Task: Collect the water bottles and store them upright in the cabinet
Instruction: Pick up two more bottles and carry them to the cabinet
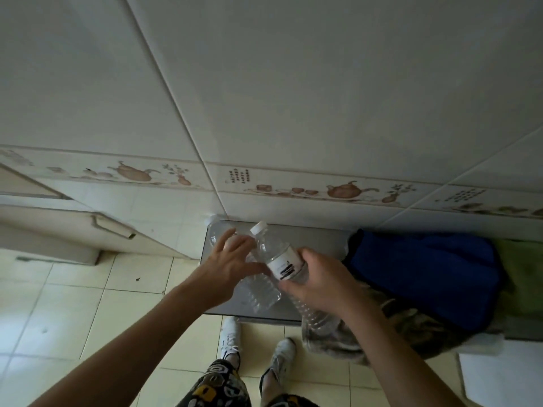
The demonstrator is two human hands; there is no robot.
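Note:
A clear water bottle with a white cap and white label (pixel 286 264) is tilted above the grey table (pixel 308 239), its cap pointing up and left. My right hand (pixel 320 284) grips it around the middle. A second clear bottle (pixel 263 296) lies on the table, with its white cap toward the wall. My left hand (pixel 232 265) reaches over that bottle's upper half with fingers spread and fairly straight, touching it. A cream cabinet front with a handle (pixel 114 227) stands at the left.
On the table to the right lie a blue cloth bundle (pixel 426 274), camouflage fabric (pixel 396 321) and a green cloth (pixel 526 265). A white box (pixel 499 377) sits at the lower right. The tiled wall rises right behind the table. My white shoes (pixel 229 339) stand on the tiled floor.

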